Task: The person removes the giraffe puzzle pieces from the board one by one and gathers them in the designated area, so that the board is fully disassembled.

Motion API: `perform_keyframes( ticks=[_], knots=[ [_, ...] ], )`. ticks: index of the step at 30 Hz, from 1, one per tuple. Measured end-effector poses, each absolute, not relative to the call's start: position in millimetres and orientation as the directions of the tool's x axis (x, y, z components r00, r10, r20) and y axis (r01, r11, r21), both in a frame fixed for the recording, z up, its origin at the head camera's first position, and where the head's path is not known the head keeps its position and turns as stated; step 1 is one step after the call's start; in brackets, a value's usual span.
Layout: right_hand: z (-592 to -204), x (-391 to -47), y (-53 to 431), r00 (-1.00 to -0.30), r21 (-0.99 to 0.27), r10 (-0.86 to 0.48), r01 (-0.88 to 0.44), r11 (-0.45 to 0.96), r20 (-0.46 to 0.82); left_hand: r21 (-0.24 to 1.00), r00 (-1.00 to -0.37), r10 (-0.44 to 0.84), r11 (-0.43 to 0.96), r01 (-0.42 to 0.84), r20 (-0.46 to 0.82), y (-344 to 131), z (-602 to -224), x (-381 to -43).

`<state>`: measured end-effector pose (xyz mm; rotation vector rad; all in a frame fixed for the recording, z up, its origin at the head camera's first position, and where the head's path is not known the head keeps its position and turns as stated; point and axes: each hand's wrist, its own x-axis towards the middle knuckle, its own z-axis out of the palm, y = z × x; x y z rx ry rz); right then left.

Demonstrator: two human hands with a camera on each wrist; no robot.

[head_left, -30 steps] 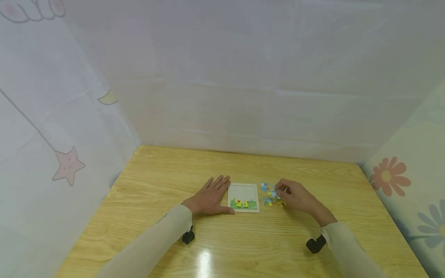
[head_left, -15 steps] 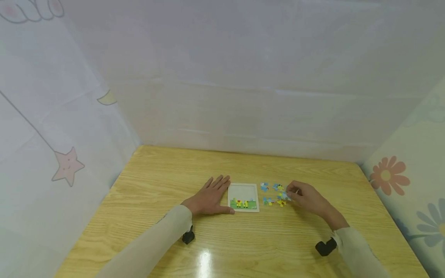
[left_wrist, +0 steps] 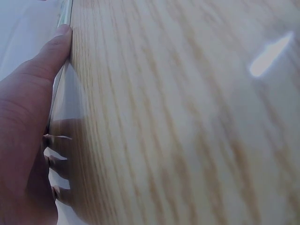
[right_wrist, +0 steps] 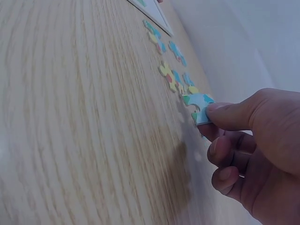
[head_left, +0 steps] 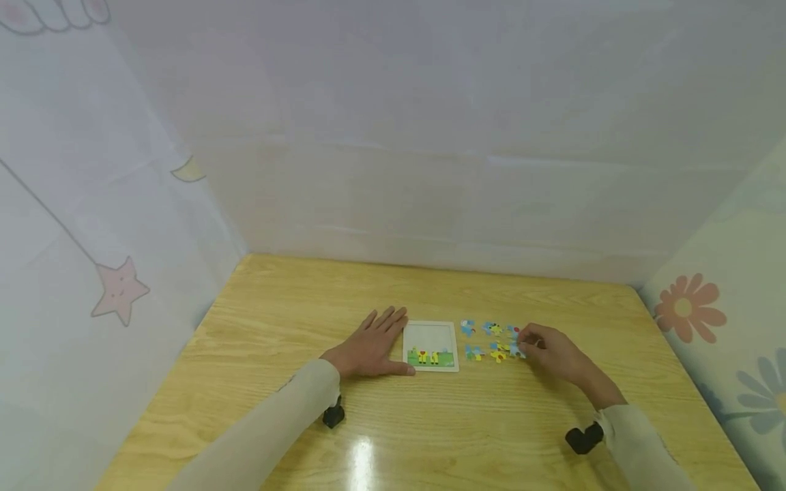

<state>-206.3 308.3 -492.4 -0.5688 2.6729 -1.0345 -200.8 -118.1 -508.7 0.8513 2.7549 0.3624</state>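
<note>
My left hand (head_left: 370, 349) lies spread on the table, its fingertips and thumb at the left side of a square jigsaw tray (head_left: 430, 335). Along the tray's near side runs a fitted green strip (head_left: 443, 359) with yellow legs on it; the rest of its bed is pale and bare. To the right, my right hand (head_left: 557, 354) pinches a light blue puzzle piece (right_wrist: 202, 107) with green corners between thumb and index finger, tilted just above the table. Its other fingers are loosely curled. Close by lie loose pieces, among them a yellow puzzle piece (head_left: 497, 352).
More loose pieces lie between the tray and my right hand, such as a blue one (head_left: 468, 328) and a blue-yellow one (head_left: 493, 329). The wooden table (head_left: 430, 429) meets a pale cloth wall (head_left: 430, 198) at the back, with printed cloth at both sides.
My right hand has moved right, away from the tray, with the light blue piece, uncovering several loose pieces. My left hand stays in place on the tray's edge.
</note>
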Motion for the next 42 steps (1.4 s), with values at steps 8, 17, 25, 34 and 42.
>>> perform_keyframes(
  ticks=[8,17,25,34,42],
  knots=[
    [-498.1,-206.9,314.7,-0.905,-0.659,-0.415,-0.256,0.707,-0.092,0.304,-0.803,0.575,0.802,0.514,-0.158,-117.2,-508.9,-201.4],
    [-500.9,-206.5,311.5,-0.913,-0.641,-0.399,-0.254,0.724,-0.088,0.311,-0.807,0.569,0.804,0.506,-0.159,-117.0,-507.8,-200.4],
    [-498.9,-205.0,306.6,-0.926,-0.643,-0.374,-0.260,0.720,-0.044,0.318,-0.806,0.572,0.801,0.507,-0.155,-116.4,-507.1,-200.1],
    [-484.6,-206.4,253.5,-0.891,-0.683,-0.445,-0.269,0.680,-0.092,0.309,-0.806,0.570,0.804,0.507,-0.161,-117.1,-509.4,-201.1],
    [-492.0,-209.9,198.9,-0.819,-0.709,-0.565,-0.342,0.616,-0.095,0.312,-0.808,0.570,0.803,0.508,-0.149,-116.1,-508.5,-200.2]
  ],
)
